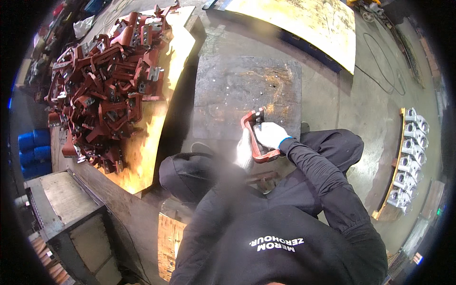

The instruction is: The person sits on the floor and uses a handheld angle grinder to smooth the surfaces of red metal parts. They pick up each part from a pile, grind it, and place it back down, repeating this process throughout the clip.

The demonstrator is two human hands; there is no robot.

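Note:
A red C-shaped metal bracket is held up over my lap, at the near edge of a dark work board. My left hand, in a white glove, is closed on the bracket's left side; a blurred dark streak partly hides it. My right hand, gloved in white with a blue cuff, is inside the bracket's bend. Its curled fingers are at a dark fitting near the bracket's far end. Whether they pinch a small part is hidden. Small bits lie scattered on the board.
Many similar red brackets are heaped on a wooden table to my left. Another wood-topped table stands at the far right. Several silver metal parts line a board on the right. A metal cabinet stands at lower left.

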